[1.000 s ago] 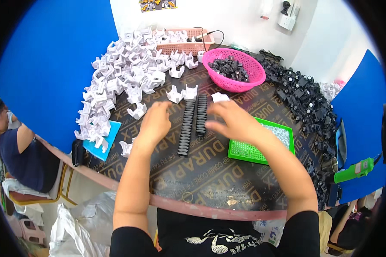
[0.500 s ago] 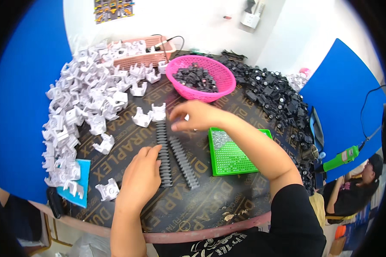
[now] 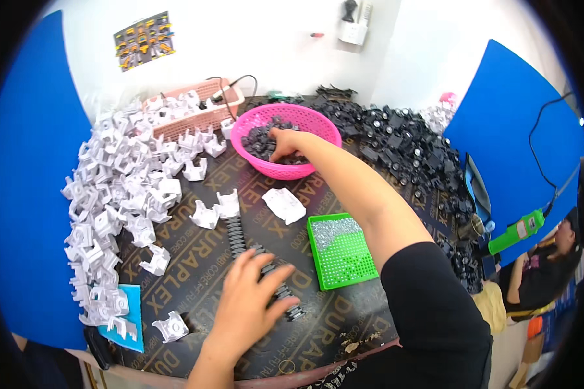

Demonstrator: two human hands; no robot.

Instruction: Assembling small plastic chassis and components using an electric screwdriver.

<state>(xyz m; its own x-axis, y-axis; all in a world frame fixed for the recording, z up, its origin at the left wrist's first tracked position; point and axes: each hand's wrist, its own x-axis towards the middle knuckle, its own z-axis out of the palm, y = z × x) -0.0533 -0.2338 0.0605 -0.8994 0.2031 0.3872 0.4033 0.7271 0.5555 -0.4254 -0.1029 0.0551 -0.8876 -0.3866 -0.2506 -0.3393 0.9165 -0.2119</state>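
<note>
My right hand (image 3: 285, 143) reaches into a pink basket (image 3: 328, 125) of small dark parts (image 3: 259, 141). Its thumb and fingers are apart among the parts, with the tips partly hidden. Over the table, my left hand (image 3: 250, 305) is open and holds nothing, its fingers spread above two rows of stacked dark ribbed pieces (image 3: 235, 235). The hand covers much of both rows. Two white plastic brackets, a left one (image 3: 204, 215) and a right one (image 3: 228, 205), stand at the far end of the left row.
A heap of white brackets (image 3: 126, 172) covers the left side, by a peach basket (image 3: 198, 122). Black parts (image 3: 402, 146) pile up at right. A green perforated tray (image 3: 347, 259) holds small silvery pieces. Nearby are a white crumpled sheet (image 3: 284, 205), a green power screwdriver (image 3: 518, 231) and another person (image 3: 542, 279).
My right hand has moved away from the far end of the rows into the pink basket, uncovering the white sheet. My left hand has shifted right and spread its fingers. The view has shifted.
</note>
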